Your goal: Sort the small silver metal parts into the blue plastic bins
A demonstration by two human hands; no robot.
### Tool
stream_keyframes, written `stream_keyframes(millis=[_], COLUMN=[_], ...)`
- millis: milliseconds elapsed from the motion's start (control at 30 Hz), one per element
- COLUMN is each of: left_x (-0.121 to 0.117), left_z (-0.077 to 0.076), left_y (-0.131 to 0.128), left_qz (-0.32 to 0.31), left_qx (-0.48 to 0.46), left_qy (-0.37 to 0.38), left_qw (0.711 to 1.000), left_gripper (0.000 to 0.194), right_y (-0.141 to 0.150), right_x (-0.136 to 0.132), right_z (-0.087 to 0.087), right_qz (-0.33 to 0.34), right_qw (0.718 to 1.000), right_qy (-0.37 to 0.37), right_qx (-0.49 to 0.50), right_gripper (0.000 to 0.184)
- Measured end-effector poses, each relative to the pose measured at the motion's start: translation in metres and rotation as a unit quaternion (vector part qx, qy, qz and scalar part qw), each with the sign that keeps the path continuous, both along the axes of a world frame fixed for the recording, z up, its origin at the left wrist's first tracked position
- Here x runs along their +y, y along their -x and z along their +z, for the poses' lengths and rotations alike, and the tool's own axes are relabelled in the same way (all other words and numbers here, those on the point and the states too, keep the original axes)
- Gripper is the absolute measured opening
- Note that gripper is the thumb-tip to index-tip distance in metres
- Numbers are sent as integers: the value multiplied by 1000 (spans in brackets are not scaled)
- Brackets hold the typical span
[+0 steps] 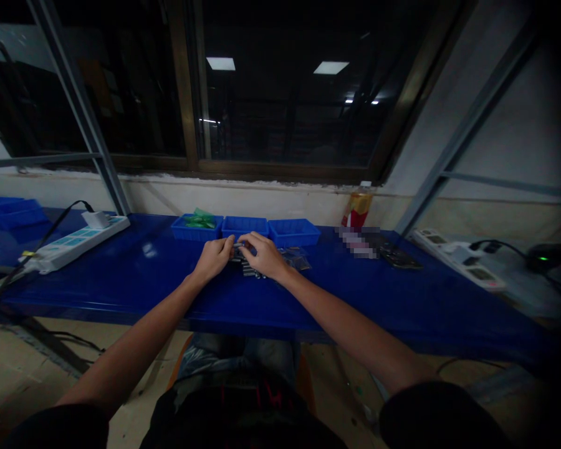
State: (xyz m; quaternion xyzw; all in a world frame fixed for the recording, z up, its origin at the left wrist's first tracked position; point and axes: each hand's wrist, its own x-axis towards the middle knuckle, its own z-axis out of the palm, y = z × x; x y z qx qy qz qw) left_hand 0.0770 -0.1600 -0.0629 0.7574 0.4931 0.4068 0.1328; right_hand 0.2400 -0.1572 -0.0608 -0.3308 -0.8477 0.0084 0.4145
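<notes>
My left hand [215, 257] and my right hand [264, 255] meet close together over the middle of the blue table. Fingers and thumb of both are pinched on a small silvery piece [238, 245] that spans the gap between them. Its exact kind is too small to make out. Just below the fingers lies a little pile of short silvery metal pieces [250, 270], partly covered by my right hand. Beside that hand, a clear plastic bag [300, 258] rests flat on the table.
Three blue bins stand behind my hands: the left bin [194, 234] holds green packets [200, 219], with a middle bin [245, 225] and right bin [295, 234] alongside. Power strips [77, 242] [458, 259] flank the table [135, 274]. A drink bottle [359, 209] stands at back right.
</notes>
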Motion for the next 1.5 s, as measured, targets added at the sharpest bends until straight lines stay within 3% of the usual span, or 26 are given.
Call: stream_keyframes(millis=[200, 367, 467, 567, 733, 833, 967, 1133, 1367, 1500], left_x=[2, 6, 7, 5, 4, 8, 19, 29, 25, 26], left_z=[-1, -1, 0, 0, 0, -2, -6, -15, -20, -17], left_y=[2, 5, 7, 7, 5, 8, 22, 43, 43, 42], left_qz=[-64, -75, -62, -49, -38, -18, 15, -42, -29, -49], left_qx=[-58, -23, -14, -3, 2, 2, 82, 206, 230, 186], left_qy=[-37, -66, -74, -75, -49, -35, -36, 6, 41, 86], left_qw=[996, 995, 995, 996, 998, 999, 996, 978, 972, 978], left_gripper=[36, 22, 24, 26, 31, 34, 27, 26, 23, 19], right_y=[-1, -1, -1, 0, 1, -2, -18, -38, -43, -42], right_x=[8, 9, 8, 6, 6, 15, 38, 58, 61, 54], right_z=[-5, -7, -8, -8, -2, 1, 1, -9, -15, -9], right_qz=[-43, -47, -29, -7, -15, -55, -168, -274, -299, -286], right_qw=[998, 997, 996, 997, 1000, 998, 985, 960, 952, 957], right_qy=[21, 42, 62, 47, 1, -13, -38, -57, -62, -56], right_qx=[41, 53, 61, 54, 15, 2, 0, -31, -32, -10], right_gripper=[20, 23, 19, 29, 13, 15, 21, 19, 20, 18])
